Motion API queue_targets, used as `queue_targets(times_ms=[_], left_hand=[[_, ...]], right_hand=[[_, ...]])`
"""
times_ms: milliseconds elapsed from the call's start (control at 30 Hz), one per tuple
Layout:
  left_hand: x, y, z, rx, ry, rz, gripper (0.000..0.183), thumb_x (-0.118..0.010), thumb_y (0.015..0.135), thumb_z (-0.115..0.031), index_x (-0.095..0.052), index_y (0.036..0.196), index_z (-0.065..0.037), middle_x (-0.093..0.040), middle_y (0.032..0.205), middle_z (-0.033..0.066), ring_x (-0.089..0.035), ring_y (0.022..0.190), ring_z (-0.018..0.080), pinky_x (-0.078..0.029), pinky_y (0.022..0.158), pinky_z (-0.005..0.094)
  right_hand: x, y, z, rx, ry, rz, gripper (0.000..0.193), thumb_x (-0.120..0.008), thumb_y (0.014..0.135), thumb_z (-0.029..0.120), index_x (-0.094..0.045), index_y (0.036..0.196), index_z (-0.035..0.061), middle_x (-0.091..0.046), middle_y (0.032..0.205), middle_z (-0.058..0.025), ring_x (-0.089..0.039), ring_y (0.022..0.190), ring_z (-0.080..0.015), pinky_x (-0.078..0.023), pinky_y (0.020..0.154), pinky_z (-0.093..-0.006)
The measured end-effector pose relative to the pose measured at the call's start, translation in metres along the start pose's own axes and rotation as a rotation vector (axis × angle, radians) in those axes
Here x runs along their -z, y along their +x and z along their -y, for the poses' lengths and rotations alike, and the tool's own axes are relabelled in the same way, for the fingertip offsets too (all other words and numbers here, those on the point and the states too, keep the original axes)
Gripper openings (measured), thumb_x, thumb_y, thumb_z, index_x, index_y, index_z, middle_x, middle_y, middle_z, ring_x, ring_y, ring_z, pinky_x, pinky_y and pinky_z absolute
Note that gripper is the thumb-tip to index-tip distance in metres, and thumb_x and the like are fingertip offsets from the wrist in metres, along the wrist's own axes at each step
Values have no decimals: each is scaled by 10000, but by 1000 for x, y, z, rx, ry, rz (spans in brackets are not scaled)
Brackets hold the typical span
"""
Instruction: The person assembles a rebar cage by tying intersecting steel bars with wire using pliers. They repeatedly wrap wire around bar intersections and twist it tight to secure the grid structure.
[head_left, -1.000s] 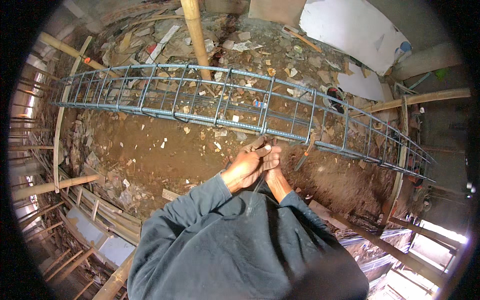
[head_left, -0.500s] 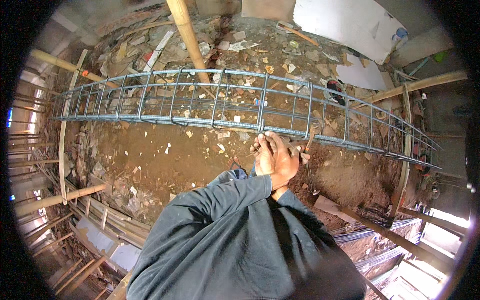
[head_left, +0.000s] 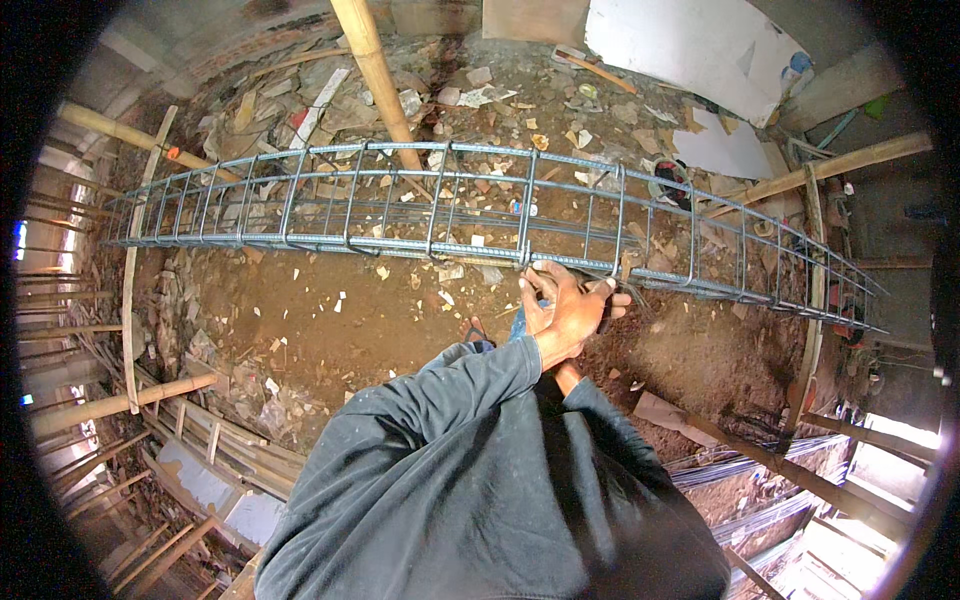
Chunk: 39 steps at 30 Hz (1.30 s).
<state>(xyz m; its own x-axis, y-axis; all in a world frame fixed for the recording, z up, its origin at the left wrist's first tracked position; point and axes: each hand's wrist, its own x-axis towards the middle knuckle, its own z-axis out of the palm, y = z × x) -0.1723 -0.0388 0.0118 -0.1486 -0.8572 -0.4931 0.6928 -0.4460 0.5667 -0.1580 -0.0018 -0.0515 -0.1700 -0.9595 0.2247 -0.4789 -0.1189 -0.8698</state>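
A long cage of steel reinforcing bars (head_left: 385, 243) with square stirrups lies across in front of me. My left hand (head_left: 568, 312) is at its near lower bar, just below a stirrup, with thumb and fingers drawn together. What they pinch is too small to make out. My right hand (head_left: 617, 300) lies mostly beneath the left one; only some curled fingers show at its right side, and what they hold is hidden. A rusty tool end (head_left: 627, 264) rests at the lower bar just right of my hands.
Wooden battens (head_left: 131, 290) stand near the cage's left end and another (head_left: 815, 270) near its right. A bamboo pole (head_left: 375, 75) slants behind it. Rubble litters the dirt floor (head_left: 300, 320). More bars (head_left: 760, 490) lie at lower right, beside a wooden beam (head_left: 800, 480).
My left hand has turned and its fingers have bent inward at the bar. The right fingers have shifted slightly right. The cage appears a little lower in view at the left.
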Motion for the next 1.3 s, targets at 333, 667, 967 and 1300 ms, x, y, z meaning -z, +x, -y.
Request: queue_targets(times_ms=[333,667,967,1300], left_hand=[[-23,-16,-47,43,61,-126,408,-671,1046,-207,-473,1314,27,-751,1051,206,-752,740,274,-601,589,391],[20,-62,-104,85,382,227,429,-714,1036,-169,-568,1402,4,-747,1202,120,-748,929,228,-615,712,339],[117,15,-169,-420,1120,229,378,-784,958,-114,-652,1279,35,-786,1114,187,-759,984,229,-604,833,377],[125,35,-163,-313,1217,239,553,-854,897,-230,-497,1293,-84,-806,1044,109,-766,1020,282,-545,876,425]], right_hand=[[16,14,-14,204,-110,-4,343,-724,961,337,-671,1193,90,-711,1104,-95,-674,997,-300,-545,920,-465],[27,44,-31,401,-288,-120,314,-753,890,317,-702,1117,107,-693,1009,-87,-674,1006,-336,-531,910,-493],[41,66,7,624,-539,59,154,-817,876,233,-797,1025,196,-668,901,4,-676,796,-234,-528,726,-404],[26,51,7,468,-494,-3,158,-803,903,211,-786,1053,164,-690,932,-21,-700,834,-266,-543,754,-416]])
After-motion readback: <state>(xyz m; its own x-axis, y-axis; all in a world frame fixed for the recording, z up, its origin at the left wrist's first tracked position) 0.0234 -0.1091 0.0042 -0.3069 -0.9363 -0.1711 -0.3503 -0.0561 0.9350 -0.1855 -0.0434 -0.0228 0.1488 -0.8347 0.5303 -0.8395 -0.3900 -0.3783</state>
